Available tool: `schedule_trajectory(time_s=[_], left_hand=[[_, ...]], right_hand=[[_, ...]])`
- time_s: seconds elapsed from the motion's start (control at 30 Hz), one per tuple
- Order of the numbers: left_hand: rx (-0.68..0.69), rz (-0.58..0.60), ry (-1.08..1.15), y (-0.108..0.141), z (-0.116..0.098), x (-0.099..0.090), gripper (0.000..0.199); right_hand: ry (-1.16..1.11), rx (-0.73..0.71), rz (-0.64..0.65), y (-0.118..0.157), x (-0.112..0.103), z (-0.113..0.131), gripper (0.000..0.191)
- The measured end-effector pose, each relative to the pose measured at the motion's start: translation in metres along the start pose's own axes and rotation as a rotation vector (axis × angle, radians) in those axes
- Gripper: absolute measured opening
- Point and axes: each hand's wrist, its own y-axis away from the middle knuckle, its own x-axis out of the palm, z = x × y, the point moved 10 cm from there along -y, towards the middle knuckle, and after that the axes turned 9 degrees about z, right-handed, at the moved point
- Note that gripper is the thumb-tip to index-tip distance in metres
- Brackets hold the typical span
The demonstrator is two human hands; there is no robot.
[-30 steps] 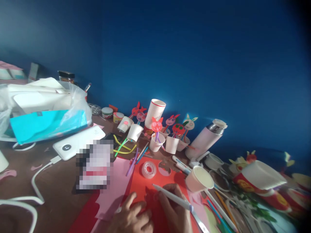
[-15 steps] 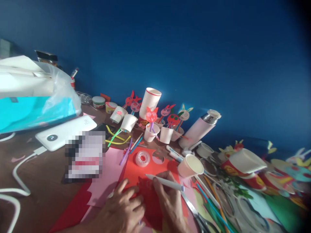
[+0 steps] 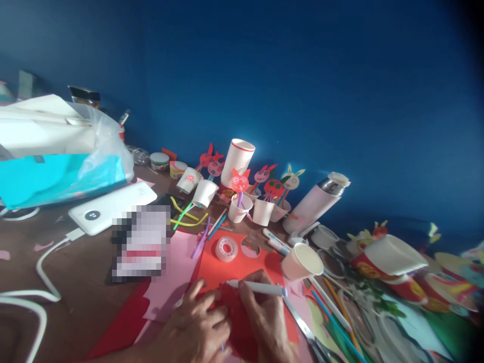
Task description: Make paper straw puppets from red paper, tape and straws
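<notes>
While the fingers of our right hand [image 3: 264,312] pinch a white marker [image 3: 260,288] over the red paper [image 3: 215,267], those of our left hand [image 3: 200,321] lie bent and slightly spread, seemingly to steady the sheet; whether they grip anything underneath, we cannot tell. We hold the marker near its tip, probably for control. Its long axis runs crosswise, tip leftward, blunt end rightward. Beyond it, a tape roll [image 3: 226,257] sits on the sheet, with a paper cup [image 3: 300,267] to its right.
</notes>
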Motion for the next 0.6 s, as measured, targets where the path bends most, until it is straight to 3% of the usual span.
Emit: schedule_trajectory(time_s=[0.3,0.6], left_hand=[[0.036,0.017,-0.012,0.0002,-0.0019,0.0041,0.016],[0.009,-0.022,-0.008,0.0021,-0.0035,-0.0023,0.015]], right_hand=[[-0.114,0.022,0.018,-0.0006,0.0026,-0.0022,0.035],[-0.048,-0.004,0.007,-0.0002,-0.0003,0.0008,0.037]])
